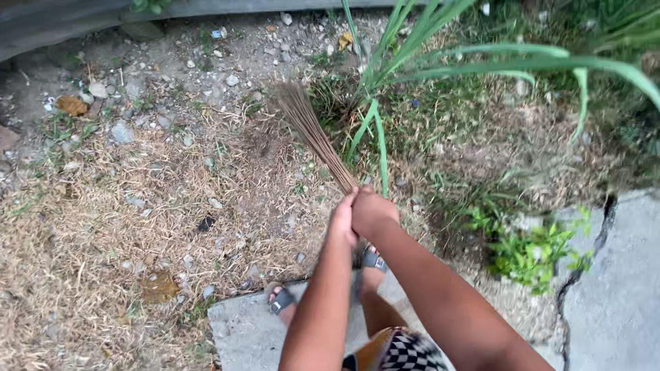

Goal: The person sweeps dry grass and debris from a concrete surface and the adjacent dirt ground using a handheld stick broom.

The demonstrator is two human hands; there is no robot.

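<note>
A stick broom (313, 134) of thin brown bristles reaches from my hands up and to the left, its splayed tip over dry grass and gravel. My left hand (342, 220) and my right hand (371, 209) are both closed around its handle end, pressed together side by side. My feet in dark sandals (282, 301) stand on a grey concrete slab (240, 330) below my hands. The broom's grip end is hidden inside my fists.
Dry straw-coloured grass with small stones covers the left ground. A tall green long-leaved plant (405, 48) grows beside the broom tip. Low green weeds (533, 251) sit at right, by cracked concrete (619, 275). A grey kerb runs along the top left.
</note>
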